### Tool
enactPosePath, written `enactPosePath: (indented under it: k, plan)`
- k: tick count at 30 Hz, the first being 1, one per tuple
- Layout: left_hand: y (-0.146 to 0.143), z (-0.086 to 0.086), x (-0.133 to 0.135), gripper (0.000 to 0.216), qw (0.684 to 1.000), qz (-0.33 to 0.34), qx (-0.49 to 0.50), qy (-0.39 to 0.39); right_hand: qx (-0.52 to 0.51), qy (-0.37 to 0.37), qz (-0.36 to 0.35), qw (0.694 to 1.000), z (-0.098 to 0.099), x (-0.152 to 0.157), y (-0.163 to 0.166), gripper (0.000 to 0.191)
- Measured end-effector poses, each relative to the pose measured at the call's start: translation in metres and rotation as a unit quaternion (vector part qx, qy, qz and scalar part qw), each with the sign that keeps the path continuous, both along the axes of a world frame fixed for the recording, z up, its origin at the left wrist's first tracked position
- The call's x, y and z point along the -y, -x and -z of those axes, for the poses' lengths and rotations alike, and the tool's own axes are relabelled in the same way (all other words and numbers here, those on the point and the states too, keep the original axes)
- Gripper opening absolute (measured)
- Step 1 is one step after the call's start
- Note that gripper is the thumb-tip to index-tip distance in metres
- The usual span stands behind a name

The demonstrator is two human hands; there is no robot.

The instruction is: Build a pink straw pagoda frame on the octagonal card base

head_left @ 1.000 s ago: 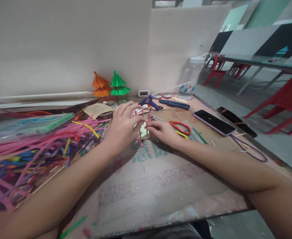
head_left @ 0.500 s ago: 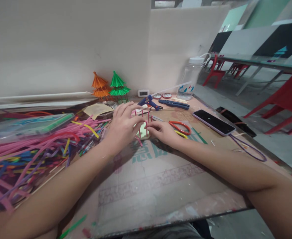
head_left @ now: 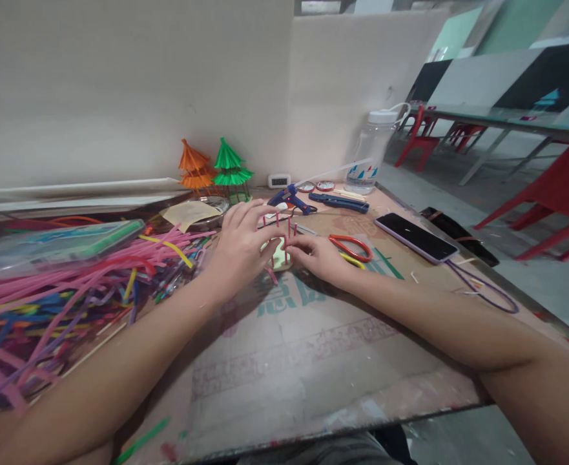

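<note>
A small pale base with several upright pink straw posts stands on the cardboard-covered table. My left hand curls round its left side, fingers bent and touching the posts. My right hand pinches one pink post at the base's right side with thumb and forefinger. A loose pink straw piece lies just in front of the base.
A big heap of coloured straws fills the left. Orange and green paper pagodas, a blue glue gun, a blue cutter, red scissors, a phone and a plastic jar lie beyond and right.
Almost nothing moved. My left fingers shifted slightly against the posts; both hands stay at the base.
</note>
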State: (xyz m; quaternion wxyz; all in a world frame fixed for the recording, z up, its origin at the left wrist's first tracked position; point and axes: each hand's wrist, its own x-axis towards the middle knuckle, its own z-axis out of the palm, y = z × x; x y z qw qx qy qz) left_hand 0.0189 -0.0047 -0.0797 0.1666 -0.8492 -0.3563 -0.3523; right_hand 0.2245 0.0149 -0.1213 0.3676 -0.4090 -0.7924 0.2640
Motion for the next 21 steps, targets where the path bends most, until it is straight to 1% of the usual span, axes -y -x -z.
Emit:
enactPosePath:
  k: [5, 11, 17, 21]
  plan:
    - [0.0027, -0.0049, 0.0009, 0.024, 1.000, -0.014, -0.010, 0.013, -0.013, 0.001, 0.000, 1.000, 0.0013, -0.0003, 0.0004, 0.024]
    - [0.0021, -0.0054, 0.0008, 0.011, 0.999, -0.018, -0.024, -0.011, -0.019, 0.002, -0.002, 1.000, 0.0026, -0.0012, 0.0010, 0.023]
    - [0.0021, -0.0061, 0.0013, 0.011, 0.999, -0.030, -0.019, -0.026, -0.009, -0.003, -0.002, 1.000, 0.0018, -0.0006, 0.0008, 0.025]
    - [0.0021, -0.0056, 0.0003, 0.009, 0.999, -0.022, -0.020, -0.027, -0.010, -0.002, -0.001, 1.000, 0.0010, 0.0001, 0.0007, 0.024]
